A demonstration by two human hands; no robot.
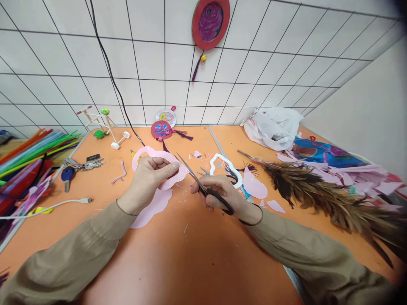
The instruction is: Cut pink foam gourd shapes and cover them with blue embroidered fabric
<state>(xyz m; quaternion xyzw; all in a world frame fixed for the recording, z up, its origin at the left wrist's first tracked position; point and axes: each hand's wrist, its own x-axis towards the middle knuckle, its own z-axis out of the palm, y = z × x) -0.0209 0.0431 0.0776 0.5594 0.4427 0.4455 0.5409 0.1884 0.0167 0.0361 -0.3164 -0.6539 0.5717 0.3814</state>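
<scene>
My left hand (146, 181) pinches a pink paper ring (149, 152) with a scalloped edge, held just above the orange table (197, 250). My right hand (219, 192) grips black-handled scissors (203, 186), blades parted and pointing up-left, their tips at the ring's right edge. A pink scalloped cut-out (152, 207) lies flat under my left wrist. A white scalloped ring (224, 165) lies just beyond my right hand.
Pink offcuts (254, 186) and a brown feather duster (318, 190) lie to the right, with a white plastic bag (273, 127) behind. Keys (79, 166), a white cable (47, 207) and coloured pipe cleaners (34, 148) are on the left. A stick model (104, 125) and red ornament (163, 129) stand by the wall.
</scene>
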